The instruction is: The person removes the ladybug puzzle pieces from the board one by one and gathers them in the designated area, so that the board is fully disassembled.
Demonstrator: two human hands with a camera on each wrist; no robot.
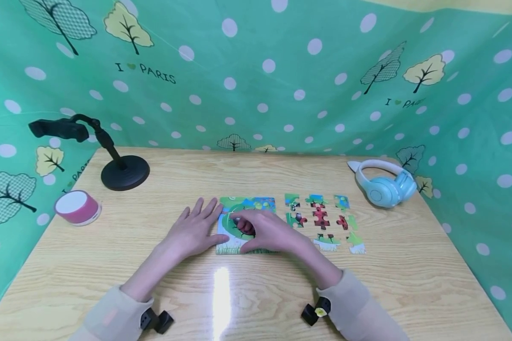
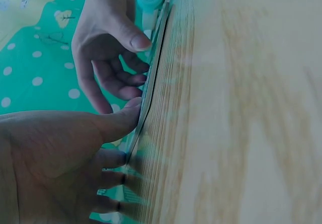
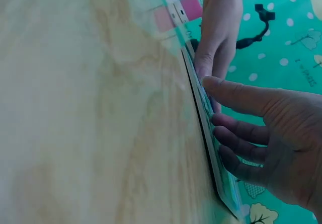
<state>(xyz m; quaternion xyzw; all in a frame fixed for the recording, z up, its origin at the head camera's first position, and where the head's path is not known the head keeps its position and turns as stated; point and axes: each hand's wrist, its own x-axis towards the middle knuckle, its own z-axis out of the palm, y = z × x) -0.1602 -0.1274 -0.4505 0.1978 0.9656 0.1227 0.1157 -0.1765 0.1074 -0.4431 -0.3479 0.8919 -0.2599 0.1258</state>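
A flat jigsaw puzzle board (image 1: 226, 241) with a green, blue and white picture lies mid-table. My left hand (image 1: 192, 232) rests with spread fingers at its left edge, the thumb touching the board. Over the board's middle is my right hand (image 1: 269, 229), its fingers loosely bent. In the right wrist view, the right hand (image 3: 282, 138) has its thumb apart from its fingers, whose tips meet the board, and no piece shows between them. The picture under the right palm is partly hidden. Loose puzzle pieces (image 1: 321, 218), several with red and black parts, lie right of the board.
Light blue cat-ear headphones (image 1: 384, 187) lie at the back right. At the back left stands a black stand (image 1: 125, 173) with a bent arm, and near it a pink and white cylinder (image 1: 77, 208). A green patterned cloth (image 1: 256, 94) hangs behind the wooden table (image 1: 256, 298).
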